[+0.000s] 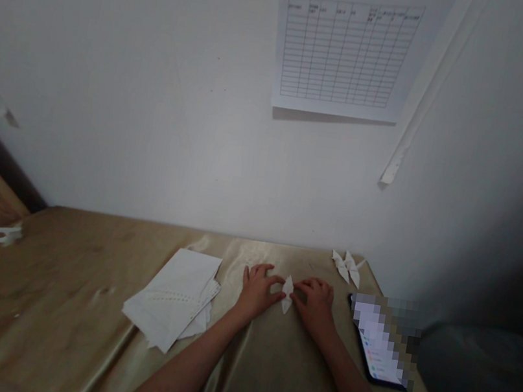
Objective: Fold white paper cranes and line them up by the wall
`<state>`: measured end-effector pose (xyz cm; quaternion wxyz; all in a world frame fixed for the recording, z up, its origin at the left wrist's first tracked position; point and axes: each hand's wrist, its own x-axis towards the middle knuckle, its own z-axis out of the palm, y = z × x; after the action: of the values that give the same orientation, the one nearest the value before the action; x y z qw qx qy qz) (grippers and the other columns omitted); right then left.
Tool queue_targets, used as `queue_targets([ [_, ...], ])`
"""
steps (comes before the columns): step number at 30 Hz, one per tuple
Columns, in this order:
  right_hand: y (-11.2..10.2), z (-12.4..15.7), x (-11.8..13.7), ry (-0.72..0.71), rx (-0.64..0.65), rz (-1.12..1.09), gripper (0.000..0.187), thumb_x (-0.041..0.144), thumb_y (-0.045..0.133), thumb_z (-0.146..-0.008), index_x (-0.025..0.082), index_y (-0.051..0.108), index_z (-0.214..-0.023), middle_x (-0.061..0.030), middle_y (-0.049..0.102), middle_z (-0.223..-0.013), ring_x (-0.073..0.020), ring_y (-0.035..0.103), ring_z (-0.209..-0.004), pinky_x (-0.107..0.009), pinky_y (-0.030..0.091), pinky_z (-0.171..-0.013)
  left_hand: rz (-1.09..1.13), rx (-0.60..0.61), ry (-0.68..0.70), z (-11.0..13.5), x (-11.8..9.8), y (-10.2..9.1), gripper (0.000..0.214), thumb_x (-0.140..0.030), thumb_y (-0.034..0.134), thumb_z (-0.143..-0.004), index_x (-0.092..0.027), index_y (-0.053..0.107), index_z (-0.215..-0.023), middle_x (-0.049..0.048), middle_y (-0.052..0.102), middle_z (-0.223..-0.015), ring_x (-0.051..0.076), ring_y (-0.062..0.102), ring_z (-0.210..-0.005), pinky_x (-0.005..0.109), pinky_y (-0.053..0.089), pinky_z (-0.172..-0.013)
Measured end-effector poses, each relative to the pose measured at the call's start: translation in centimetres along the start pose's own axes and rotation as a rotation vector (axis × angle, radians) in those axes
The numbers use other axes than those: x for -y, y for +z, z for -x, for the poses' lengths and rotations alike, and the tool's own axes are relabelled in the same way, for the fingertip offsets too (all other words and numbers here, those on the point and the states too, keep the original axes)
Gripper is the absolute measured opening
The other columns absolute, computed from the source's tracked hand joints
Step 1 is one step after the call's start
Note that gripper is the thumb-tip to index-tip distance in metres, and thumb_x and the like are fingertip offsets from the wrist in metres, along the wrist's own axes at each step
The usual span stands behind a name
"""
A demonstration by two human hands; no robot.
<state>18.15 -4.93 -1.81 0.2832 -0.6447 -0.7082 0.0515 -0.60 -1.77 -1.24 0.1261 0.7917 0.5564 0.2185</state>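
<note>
Left hand (257, 290), right hand (316, 306) touch folded paper crane (286, 295).

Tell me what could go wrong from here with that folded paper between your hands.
Uneven pressure from the left hand and right hand could crumple the small folded paper piece pinched between them. Dropped, it might slide on the shiny wrinkled cloth. The right hand could also knock the phone, which lies close by near the edge.

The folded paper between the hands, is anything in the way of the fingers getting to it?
No, nothing visible is in the way: the left hand and right hand reach the folded white paper directly, one from each side.
</note>
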Motion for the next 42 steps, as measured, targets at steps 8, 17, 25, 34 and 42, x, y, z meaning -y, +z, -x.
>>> queue_targets([
  [8,0.4,-0.3,-0.4,0.026,0.034,-0.049,0.025,0.029,0.067,-0.082,0.026,0.072,-0.107,-0.0054,0.069,-0.115,-0.0295,0.047,-0.121,-0.047,0.026,-0.107,0.023,0.02,-0.017,0.0,-0.4,-0.4,0.035,-0.042,0.077,-0.078,-0.043,0.07,-0.112,0.0004,0.049,-0.144,0.03,0.037,-0.138,0.066,0.007,-0.117],
  [17,0.7,-0.4,-0.3,0.041,-0.004,-0.165,0.025,0.023,0.064,-0.079,0.024,0.071,-0.102,-0.0056,0.07,-0.111,-0.0283,0.051,-0.117,-0.044,0.03,-0.106,0.11,-0.009,-0.045,0.0,-0.7,-0.5,0.033,-0.035,0.08,-0.075,-0.039,0.07,-0.106,0.0001,0.054,-0.14,0.028,0.041,-0.136,0.068,0.004,-0.116],
  [25,0.8,-0.4,-0.2,0.061,-0.01,-0.191,0.033,0.021,0.063,-0.077,0.023,0.07,-0.109,-0.0071,0.072,-0.105,-0.0292,0.053,-0.111,-0.045,0.032,-0.104,0.145,-0.006,-0.064,-0.1,-0.8,-0.6,0.031,-0.033,0.081,-0.074,-0.037,0.07,-0.103,-0.0016,0.056,-0.137,0.027,0.042,-0.135,0.066,0.002,-0.117],
  [34,0.0,-0.3,0.1,0.007,0.02,-0.18,0.011,0.021,0.062,-0.081,0.025,0.072,-0.086,-0.0041,0.073,-0.101,-0.0274,0.055,-0.113,-0.051,0.025,-0.109,0.15,-0.024,-0.048,-0.2,-0.7,-0.5,0.017,-0.029,0.08,-0.075,-0.036,0.074,-0.09,-0.0026,0.058,-0.135,0.027,0.043,-0.133,0.068,0.003,-0.116],
  [42,-0.9,-0.2,0.2,-0.063,0.049,-0.147,0.017,0.021,0.059,-0.084,0.031,0.073,-0.083,0.001,0.076,-0.099,-0.0271,0.057,-0.118,-0.067,0.002,-0.112,0.155,-0.026,0.037,-0.1,-0.5,-0.5,0.008,-0.028,0.08,-0.076,-0.033,0.075,-0.081,-0.0021,0.059,-0.135,0.027,0.043,-0.132,0.067,0.006,-0.116],
])
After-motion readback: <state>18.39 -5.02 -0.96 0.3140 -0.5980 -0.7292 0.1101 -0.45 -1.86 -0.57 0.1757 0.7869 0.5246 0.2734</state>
